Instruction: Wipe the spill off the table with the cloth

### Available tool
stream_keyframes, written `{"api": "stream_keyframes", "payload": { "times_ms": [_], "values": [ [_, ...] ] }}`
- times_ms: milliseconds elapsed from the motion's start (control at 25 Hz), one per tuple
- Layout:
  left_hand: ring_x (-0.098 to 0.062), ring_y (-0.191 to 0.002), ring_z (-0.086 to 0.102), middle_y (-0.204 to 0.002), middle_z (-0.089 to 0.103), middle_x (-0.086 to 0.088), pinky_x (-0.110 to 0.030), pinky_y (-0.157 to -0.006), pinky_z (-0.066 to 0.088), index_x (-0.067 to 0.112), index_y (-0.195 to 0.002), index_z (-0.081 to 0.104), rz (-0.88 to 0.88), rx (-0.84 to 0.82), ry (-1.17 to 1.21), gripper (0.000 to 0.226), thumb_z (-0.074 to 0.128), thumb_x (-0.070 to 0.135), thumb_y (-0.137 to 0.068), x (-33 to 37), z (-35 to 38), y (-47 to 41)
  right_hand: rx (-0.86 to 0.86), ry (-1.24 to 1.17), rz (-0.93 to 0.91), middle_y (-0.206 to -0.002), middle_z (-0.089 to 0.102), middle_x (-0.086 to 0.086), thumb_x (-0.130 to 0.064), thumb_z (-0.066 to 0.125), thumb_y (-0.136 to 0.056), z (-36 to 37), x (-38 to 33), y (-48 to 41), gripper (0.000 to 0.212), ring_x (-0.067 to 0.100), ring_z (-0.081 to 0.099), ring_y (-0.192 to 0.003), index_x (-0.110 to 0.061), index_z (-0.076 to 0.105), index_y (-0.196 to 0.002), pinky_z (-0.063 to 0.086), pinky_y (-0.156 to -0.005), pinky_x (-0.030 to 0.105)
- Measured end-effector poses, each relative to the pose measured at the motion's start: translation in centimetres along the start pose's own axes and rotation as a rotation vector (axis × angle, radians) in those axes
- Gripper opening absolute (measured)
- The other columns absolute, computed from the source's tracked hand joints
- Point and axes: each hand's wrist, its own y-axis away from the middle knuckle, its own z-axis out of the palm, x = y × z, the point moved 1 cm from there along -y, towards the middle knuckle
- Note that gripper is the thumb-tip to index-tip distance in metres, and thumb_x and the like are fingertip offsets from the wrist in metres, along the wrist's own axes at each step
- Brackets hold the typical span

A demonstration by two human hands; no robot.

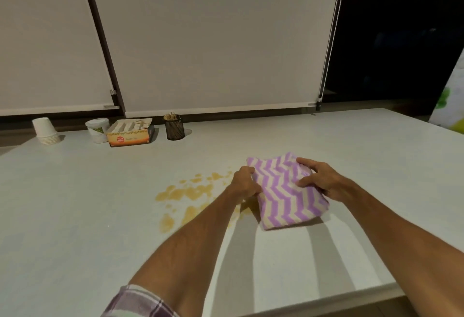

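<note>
A folded cloth (286,192) with purple and cream zigzag stripes lies on the white table (100,229), right of centre. My left hand (244,182) grips its left edge. My right hand (320,178) holds its far right corner with fingers spread over the fabric. An orange-brown spill (187,195) spreads in patches and droplets just left of the cloth; my left forearm crosses over part of it.
Along the back edge stand a stack of white paper cups (46,131), a white tub (98,129), an open orange box (130,133) and a black mesh holder with sticks (175,128). The table's front edge (326,303) runs at the bottom right.
</note>
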Motion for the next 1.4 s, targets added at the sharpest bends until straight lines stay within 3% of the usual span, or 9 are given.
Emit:
{"api": "stream_keyframes", "payload": {
  "times_ms": [160, 320, 440, 520, 720, 880, 1040, 1160, 1400],
  "values": [
    [-0.031, -0.131, 0.045, -0.142, 0.046, -0.017, -0.033, -0.103, 0.041, 0.002, -0.137, 0.045, 0.132, -0.026, -0.464, 0.056, 0.066, 0.015, -0.086, -0.6, 1.6, 0.1, 0.115, 0.202, 0.005, -0.136, 0.051, 0.019, 0.007, 0.064, -0.082, 0.5, 1.8, -0.4, 0.063, 0.033, 0.058, -0.108, -0.01, 0.047, -0.141, 0.052, -0.089, 0.04],
    [-0.027, -0.14, 0.031, -0.153, 0.033, -0.009, -0.041, -0.11, 0.031, 0.013, -0.145, 0.035, 0.204, 0.042, -0.65, 0.06, 0.057, 0.029, -0.092, -2.8, -0.9, 1.0, 0.23, 0.71, 0.006, -0.138, 0.051, 0.012, -0.017, 0.065, -0.086, 2.6, 2.1, -1.4, 0.051, 0.034, 0.047, -0.125, -0.019, 0.052, -0.135, 0.038, -0.104, 0.047],
    [-0.025, -0.143, 0.027, -0.158, 0.026, -0.004, -0.044, -0.11, 0.027, 0.016, -0.146, 0.034, 0.189, 0.179, -0.75, 0.058, 0.052, 0.035, -0.095, -6.4, -5.2, 2.5, 0.349, 0.831, -0.188, -0.142, 0.045, 0.008, -0.034, 0.059, -0.091, 5.4, 1.1, -1.7, 0.043, 0.031, 0.04, -0.13, -0.022, 0.054, -0.131, 0.029, -0.106, 0.048],
    [-0.024, -0.145, 0.025, -0.161, 0.022, -0.003, -0.046, -0.111, 0.027, 0.017, -0.146, 0.034, 0.134, 0.247, -0.793, 0.057, 0.048, 0.039, -0.096, -9.5, -8.6, 4.2, 0.332, 0.907, -0.283, -0.144, 0.045, 0.006, -0.041, 0.055, -0.092, 7.5, 1.0, -1.9, 0.042, 0.029, 0.037, -0.133, -0.022, 0.055, -0.13, 0.026, -0.107, 0.05],
    [-0.024, -0.147, 0.022, -0.162, 0.022, -0.003, -0.05, -0.118, 0.017, 0.016, -0.146, 0.037, -0.012, 0.468, -0.796, 0.048, 0.031, 0.035, -0.102, -15.7, -15.9, 7.8, 0.233, 0.817, -0.291, -0.135, 0.055, 0.005, -0.054, 0.048, -0.091, 11.8, 0.4, -2.4, 0.046, 0.03, 0.044, -0.129, -0.022, 0.063, -0.12, 0.026, -0.105, 0.053],
    [-0.028, -0.152, 0.001, -0.166, -0.001, 0.0, -0.058, -0.118, -0.002, 0.022, -0.156, 0.012, -0.166, 0.315, -0.89, 0.057, 0.018, 0.042, -0.103, -18.4, -18.3, 8.9, 0.197, 0.875, -0.213, -0.138, 0.054, 0.008, -0.064, 0.029, -0.093, 13.1, 0.5, -2.8, 0.059, 0.035, 0.042, -0.132, -0.025, 0.062, -0.122, 0.016, -0.11, 0.063],
    [-0.032, -0.152, 0.0, -0.166, -0.001, -0.001, -0.062, -0.117, -0.005, 0.026, -0.156, 0.009, -0.181, 0.252, -0.929, 0.061, 0.016, 0.05, -0.101, -19.6, -20.0, 8.3, 0.085, 1.031, -0.134, -0.158, 0.029, 0.004, -0.07, 0.023, -0.09, 11.4, 2.2, -3.3, 0.067, 0.036, 0.023, -0.144, -0.034, 0.035, -0.146, 0.0, -0.111, 0.071],
    [-0.038, -0.15, 0.007, -0.165, 0.007, 0.001, -0.067, -0.114, -0.005, 0.033, -0.154, 0.014, -0.202, 0.255, -0.92, 0.061, 0.012, 0.056, -0.098, -20.7, -20.4, 8.1, 0.011, 1.079, -0.078, -0.164, 0.006, -0.008, -0.079, 0.018, -0.084, 10.0, 4.4, -3.7, 0.072, 0.03, 0.004, -0.15, -0.049, 0.013, -0.148, -0.007, -0.11, 0.07],
    [-0.035, -0.151, -0.001, -0.166, 0.002, 0.002, -0.07, -0.112, -0.007, 0.039, -0.154, 0.012, -0.204, 0.296, -0.842, 0.062, 0.013, 0.061, -0.096, -21.3, -20.1, 7.9, 0.128, 1.006, -0.071, -0.163, 0.003, -0.015, -0.076, 0.018, -0.086, 11.2, 4.4, -6.6, 0.065, 0.026, 0.001, -0.15, -0.054, 0.01, -0.147, -0.006, -0.11, 0.07]
  ]
}}
